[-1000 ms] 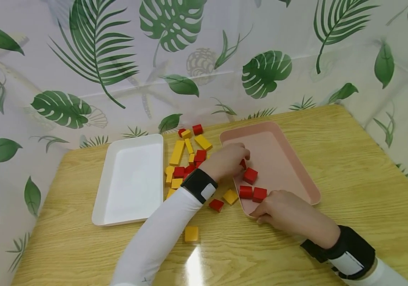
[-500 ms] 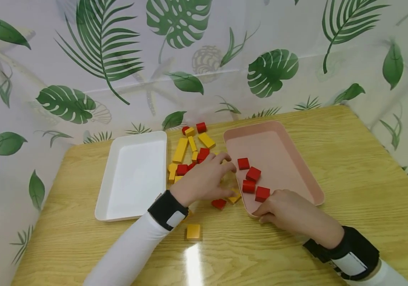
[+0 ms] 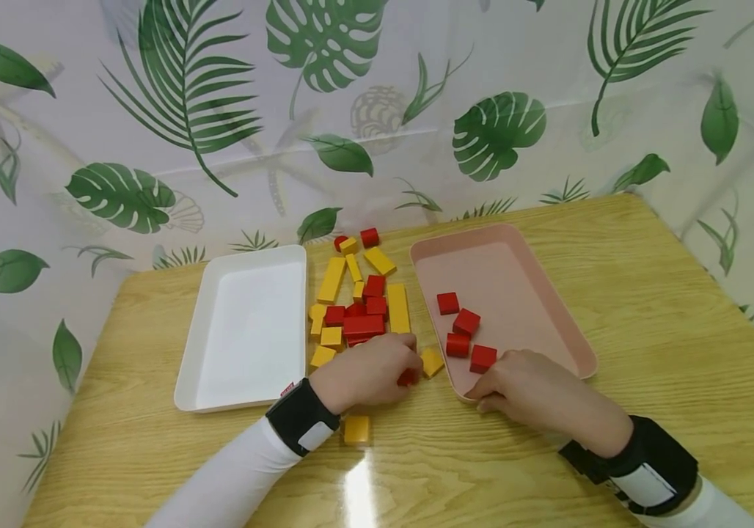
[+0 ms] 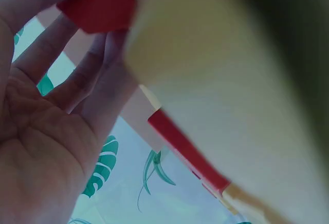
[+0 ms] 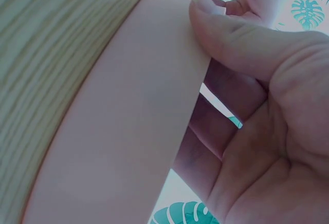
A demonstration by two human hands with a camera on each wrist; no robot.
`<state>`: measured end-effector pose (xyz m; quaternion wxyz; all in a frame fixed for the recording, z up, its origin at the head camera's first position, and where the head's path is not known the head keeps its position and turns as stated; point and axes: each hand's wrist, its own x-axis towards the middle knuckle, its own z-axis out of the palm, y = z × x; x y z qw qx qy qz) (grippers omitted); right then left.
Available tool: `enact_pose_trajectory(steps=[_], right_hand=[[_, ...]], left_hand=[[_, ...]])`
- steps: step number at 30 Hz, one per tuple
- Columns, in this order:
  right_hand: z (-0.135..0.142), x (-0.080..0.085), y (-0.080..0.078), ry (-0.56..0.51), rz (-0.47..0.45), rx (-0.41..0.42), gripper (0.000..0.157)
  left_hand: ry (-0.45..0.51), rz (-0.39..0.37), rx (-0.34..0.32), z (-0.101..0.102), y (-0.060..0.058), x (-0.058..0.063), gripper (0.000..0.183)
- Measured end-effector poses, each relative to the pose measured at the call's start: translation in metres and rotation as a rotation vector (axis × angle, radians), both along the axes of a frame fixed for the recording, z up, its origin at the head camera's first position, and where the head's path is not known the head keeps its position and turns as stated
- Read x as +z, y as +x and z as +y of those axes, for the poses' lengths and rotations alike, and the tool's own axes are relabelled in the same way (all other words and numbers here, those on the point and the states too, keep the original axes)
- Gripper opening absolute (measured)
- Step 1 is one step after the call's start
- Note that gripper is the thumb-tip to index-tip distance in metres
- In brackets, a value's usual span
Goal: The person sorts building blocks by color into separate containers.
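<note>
My left hand [image 3: 373, 372] is over the table between the two trays, pinching a red block [image 4: 97, 5] between thumb and fingers. In the head view that block is mostly covered by the hand. A yellow block [image 3: 433, 362] lies just right of its fingertips. My right hand [image 3: 542, 392] grips the near rim of the pink tray [image 3: 565, 315], thumb outside and fingers over the inside, as the right wrist view shows. Inside the tray, along its left side, lie several red blocks [image 3: 466, 322], one of them a cylinder [image 3: 458, 345].
A white tray [image 3: 245, 334] stands on the left. Between the trays lie several mixed red and yellow blocks, among them a long red block [image 3: 364, 326] and a long yellow block [image 3: 399, 308]. A yellow square block [image 3: 357, 430] sits nearer the front. A leaf-patterned cloth hangs behind the table.
My left hand let go of a red block inside the pink tray, moved back left and down, and took hold of another red block on the table. My right hand stayed on the rim.
</note>
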<state>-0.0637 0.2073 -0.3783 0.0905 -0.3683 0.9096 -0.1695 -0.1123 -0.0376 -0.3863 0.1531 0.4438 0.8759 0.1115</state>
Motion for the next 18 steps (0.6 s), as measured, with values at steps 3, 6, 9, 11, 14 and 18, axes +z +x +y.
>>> enact_pose_trajectory(steps=[3, 6, 9, 11, 14, 18], right_hand=[[0.0, 0.0, 0.001, -0.003, -0.004, 0.0, 0.018], [0.0, -0.001, 0.001, -0.004, -0.005, 0.0, 0.018], [0.001, -0.001, 0.001, -0.001, 0.003, 0.001, 0.019], [0.001, -0.002, 0.001, -0.002, 0.009, 0.005, 0.019], [0.001, -0.002, 0.001, -0.005, 0.015, 0.006, 0.018], [0.0, -0.003, 0.001, -0.008, 0.022, 0.009, 0.017]], left_hand=[[-0.002, -0.005, 0.008, 0.001, 0.001, -0.002, 0.007], [0.009, 0.006, 0.013, 0.001, 0.001, 0.0, 0.005], [0.036, 0.01, 0.018, 0.001, -0.001, 0.006, 0.008], [0.056, 0.019, 0.025, 0.002, -0.004, 0.012, 0.009], [0.108, 0.053, 0.04, 0.006, -0.011, 0.021, 0.011], [0.21, 0.129, 0.045, 0.017, -0.024, 0.029, 0.009]])
